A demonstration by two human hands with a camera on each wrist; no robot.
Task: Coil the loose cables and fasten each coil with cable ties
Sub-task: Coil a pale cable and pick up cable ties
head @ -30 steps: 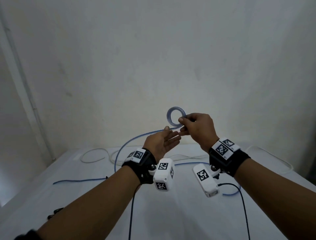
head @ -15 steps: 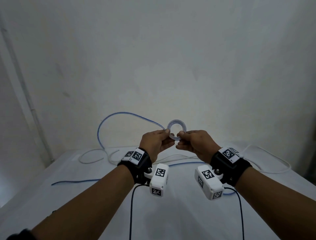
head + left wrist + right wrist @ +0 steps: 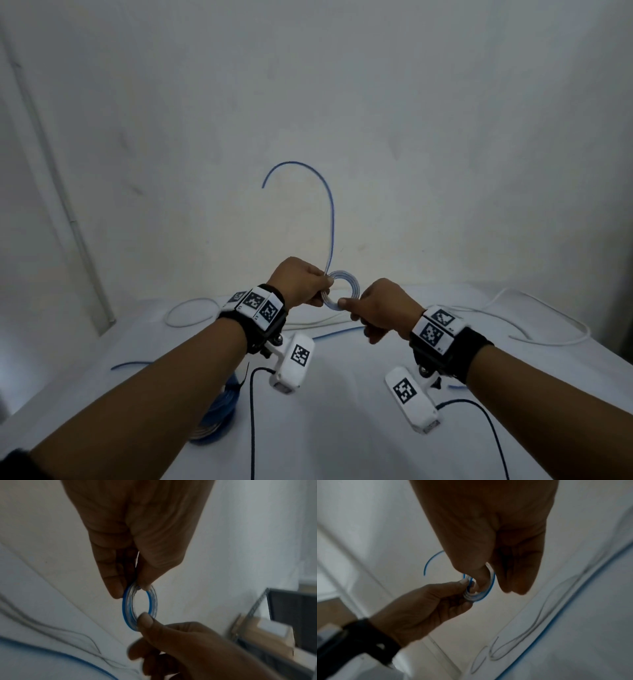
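Note:
A small tight coil of blue-and-clear cable point(image 3: 352, 286) is held in the air between both hands, above the white table point(image 3: 342, 438). My left hand point(image 3: 325, 286) pinches its left side, thumb against fingers. My right hand point(image 3: 346, 308) pinches its lower right edge. The cable's loose blue tail point(image 3: 331, 219) rises from the coil and curls over to the left, its end free in the air. In the left wrist view the coil point(image 3: 126, 607) sits between my left fingertips above and my right thumb point(image 3: 145, 620) below. The right wrist view shows the coil point(image 3: 488, 592) pinched from both sides.
A wound blue coil point(image 3: 219, 411) lies on the table under my left forearm. Loose white cables point(image 3: 548, 329) trail along the table's far side and right, and a blue cable point(image 3: 337, 332) lies behind my hands. A plain wall stands close behind the table.
My left hand went from lying loosely under the cable to pinching the coil. The blue tail lifted off the table and swung up above the coil. Both hands dropped slightly.

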